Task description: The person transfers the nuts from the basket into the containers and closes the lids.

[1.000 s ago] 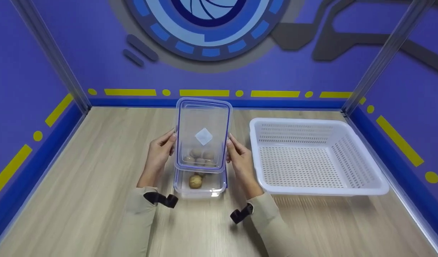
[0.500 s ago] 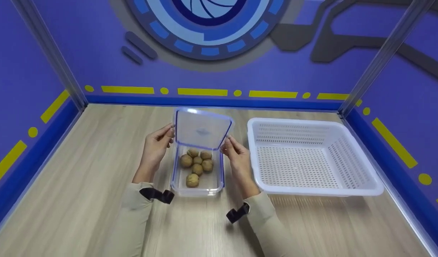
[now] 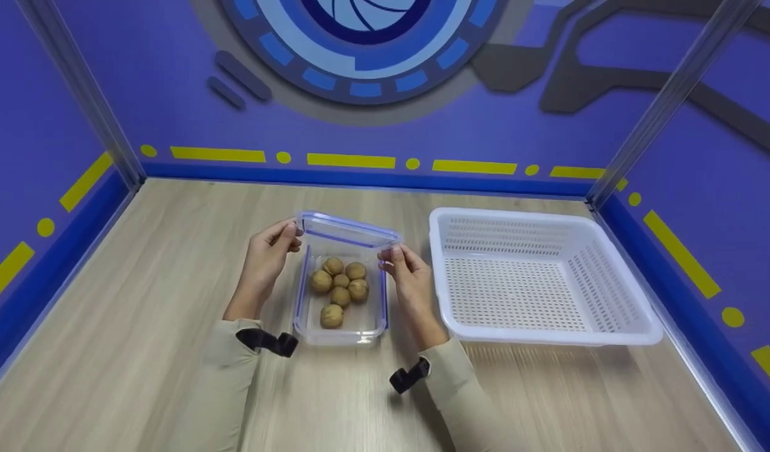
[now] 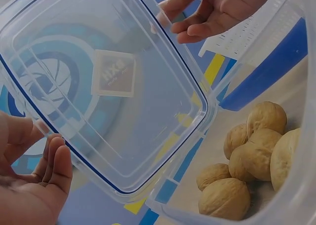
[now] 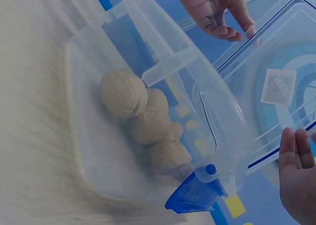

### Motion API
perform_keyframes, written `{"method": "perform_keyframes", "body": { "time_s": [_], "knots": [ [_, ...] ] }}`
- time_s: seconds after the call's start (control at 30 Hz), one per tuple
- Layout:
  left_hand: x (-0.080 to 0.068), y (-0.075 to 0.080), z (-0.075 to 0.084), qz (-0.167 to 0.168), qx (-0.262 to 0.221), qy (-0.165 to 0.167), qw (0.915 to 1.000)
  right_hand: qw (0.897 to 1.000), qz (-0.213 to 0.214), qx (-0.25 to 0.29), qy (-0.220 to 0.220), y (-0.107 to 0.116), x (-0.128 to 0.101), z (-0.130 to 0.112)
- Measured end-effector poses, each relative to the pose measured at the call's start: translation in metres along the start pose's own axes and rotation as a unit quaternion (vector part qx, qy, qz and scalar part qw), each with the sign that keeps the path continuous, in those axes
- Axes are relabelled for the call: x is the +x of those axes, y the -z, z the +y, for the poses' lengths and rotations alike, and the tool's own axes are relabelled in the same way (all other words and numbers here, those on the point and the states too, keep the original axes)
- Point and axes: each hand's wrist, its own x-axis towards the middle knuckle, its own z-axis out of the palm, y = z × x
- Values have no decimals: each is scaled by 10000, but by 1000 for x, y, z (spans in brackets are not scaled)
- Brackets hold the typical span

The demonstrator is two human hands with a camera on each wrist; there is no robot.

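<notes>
A clear plastic food container (image 3: 363,323) stands on the table with several walnuts (image 3: 340,281) inside. Its clear lid (image 3: 349,230) with a blue seal is tilted up over the container's far end, seen nearly edge-on in the head view. My left hand (image 3: 264,258) pinches the lid's left edge, and my right hand (image 3: 410,276) pinches its right edge. In the left wrist view the lid (image 4: 143,121) shows a square label in its middle. A blue side latch (image 5: 197,190) hangs out from the container in the right wrist view.
To the right of the container stands a white perforated plastic basket (image 3: 517,295), close to my right hand. Purple-blue printed panels (image 3: 360,135) wall in the back and both sides of the wooden table (image 3: 171,263).
The lid has tipped from lying face-on over most of the container to nearly edge-on at its far end, uncovering the walnuts. Both hands kept their grip. The head view has shifted slightly.
</notes>
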Motion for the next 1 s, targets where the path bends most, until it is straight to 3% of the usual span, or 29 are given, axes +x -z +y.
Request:
{"method": "perform_keyframes", "body": {
  "time_s": [0.2, 0.43, 0.63, 0.8, 1.0],
  "knots": [
    [1, 1, 1, 46, -236, 173, 9996, 9998, 92, -11, -200, -2, 0, 3],
    [1, -1, 0, 20, -285, 322, 9991, 9943, 300, -984, -278, 1, 0, 3],
    [2, -2, 0, -68, 92, 584, 9982, 9951, 78, -854, -495, 5, -1, 3],
    [1, -3, -5, -79, 535, 511, 9972, 9929, 18, -1080, -497, 5, -1, 2],
    [0, -2, -8, -544, 932, 475, 9930, 9880, 258, -1386, -635, 6, -1, 0]
  ]
}}
